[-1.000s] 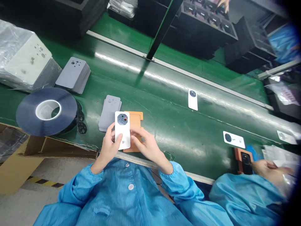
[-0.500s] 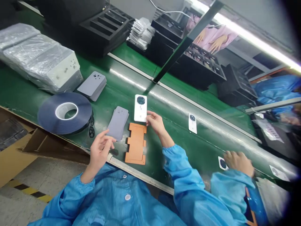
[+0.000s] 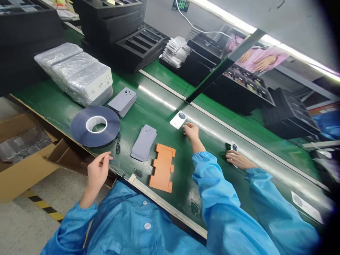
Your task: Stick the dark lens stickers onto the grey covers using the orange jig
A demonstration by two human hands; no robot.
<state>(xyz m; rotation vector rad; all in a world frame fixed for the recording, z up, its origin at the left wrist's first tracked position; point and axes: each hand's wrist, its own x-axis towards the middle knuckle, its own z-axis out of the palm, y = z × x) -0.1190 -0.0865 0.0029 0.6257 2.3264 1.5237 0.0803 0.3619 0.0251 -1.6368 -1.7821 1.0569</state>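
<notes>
My right hand (image 3: 191, 131) has its fingers loosely bent at the near corner of a white phone back panel (image 3: 178, 119) with a round dark camera area. The panel lies on the bench; whether the fingertips still touch it is unclear. My left hand (image 3: 97, 170) is over the bench's front edge, thumb and index finger close together; anything between them is too small to make out. Between my hands lie a small stack of grey phone-shaped sheets (image 3: 143, 142) and an orange notched plate (image 3: 161, 168). A big roll of dark film (image 3: 79, 125) lies beyond my left hand.
A second grey stack (image 3: 122, 100) and plastic-wrapped blocks (image 3: 77, 76) stand at the back left. A co-worker's hand (image 3: 237, 160) covers part of another white panel (image 3: 234, 146) on the right. Black trays (image 3: 142, 44) are behind; an open carton (image 3: 34, 166) is below left.
The white panel went from upright in my right hand's fingers to lying farther back on the bench. My left hand moved left off the grey sheets. The co-worker's hand reached another panel.
</notes>
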